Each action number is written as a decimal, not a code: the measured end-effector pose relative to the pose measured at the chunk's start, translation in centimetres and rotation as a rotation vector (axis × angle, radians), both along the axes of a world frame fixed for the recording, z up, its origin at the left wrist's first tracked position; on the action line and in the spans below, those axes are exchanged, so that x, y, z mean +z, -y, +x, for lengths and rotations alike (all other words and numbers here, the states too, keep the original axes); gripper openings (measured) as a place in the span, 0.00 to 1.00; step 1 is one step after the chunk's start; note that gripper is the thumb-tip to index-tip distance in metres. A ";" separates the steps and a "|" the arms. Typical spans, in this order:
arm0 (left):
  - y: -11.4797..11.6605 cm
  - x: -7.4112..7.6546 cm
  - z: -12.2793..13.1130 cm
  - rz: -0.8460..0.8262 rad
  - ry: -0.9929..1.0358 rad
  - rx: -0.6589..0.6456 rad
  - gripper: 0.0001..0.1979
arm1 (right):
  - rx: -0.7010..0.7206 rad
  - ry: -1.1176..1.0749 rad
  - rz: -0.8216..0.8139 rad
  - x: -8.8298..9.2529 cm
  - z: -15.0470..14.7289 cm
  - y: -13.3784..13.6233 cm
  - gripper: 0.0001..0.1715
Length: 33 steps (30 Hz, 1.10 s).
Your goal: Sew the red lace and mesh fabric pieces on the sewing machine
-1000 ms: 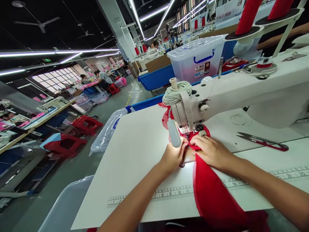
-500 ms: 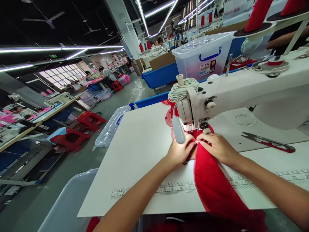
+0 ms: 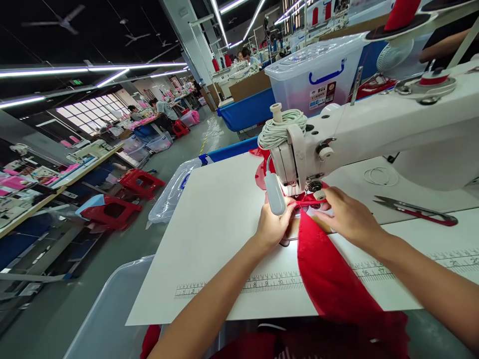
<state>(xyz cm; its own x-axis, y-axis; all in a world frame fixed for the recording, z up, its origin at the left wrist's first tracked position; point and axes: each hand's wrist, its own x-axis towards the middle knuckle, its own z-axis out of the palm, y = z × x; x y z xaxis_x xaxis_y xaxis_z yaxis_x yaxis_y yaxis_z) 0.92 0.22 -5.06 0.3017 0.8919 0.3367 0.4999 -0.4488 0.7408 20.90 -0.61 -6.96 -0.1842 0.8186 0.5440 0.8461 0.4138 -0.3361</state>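
Note:
My left hand [image 3: 274,223] is closed on red fabric [image 3: 331,271] just left of the sewing machine's needle area, its fingertips partly behind a grey lamp [image 3: 275,194]. To the right of the needle, my right hand [image 3: 348,215] grips a narrow raised fold of the same fabric, stretched between both hands. From there the cloth runs down across the table and over its front edge. The white sewing machine [image 3: 377,134] stands above, with its presser foot mostly hidden. More red fabric [image 3: 261,174] lies behind the machine head.
Thread snips [image 3: 415,209] with a red handle lie right of my right hand. A loop of pale cord [image 3: 380,176] rests under the machine arm. A printed ruler [image 3: 262,282] runs along the table [image 3: 213,219]. Clear plastic boxes [image 3: 307,82] and red stools [image 3: 112,212] stand around.
My right hand has moved right and turned, drawing a fold of red fabric out sideways. My left hand stays near the needle. The camera view has shifted slightly.

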 end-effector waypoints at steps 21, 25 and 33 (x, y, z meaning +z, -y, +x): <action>0.5 -0.5 -0.6 0.192 -0.135 -0.111 0.13 | 0.260 -0.203 0.056 1.2 0.1 0.9 0.10; 0.5 -0.1 -0.7 0.221 -0.180 -0.149 0.15 | 0.241 0.090 0.114 0.6 -0.5 0.8 0.18; 0.6 0.7 -1.0 0.222 -0.228 -0.199 0.09 | 0.333 -0.006 0.030 0.4 -0.7 0.3 0.13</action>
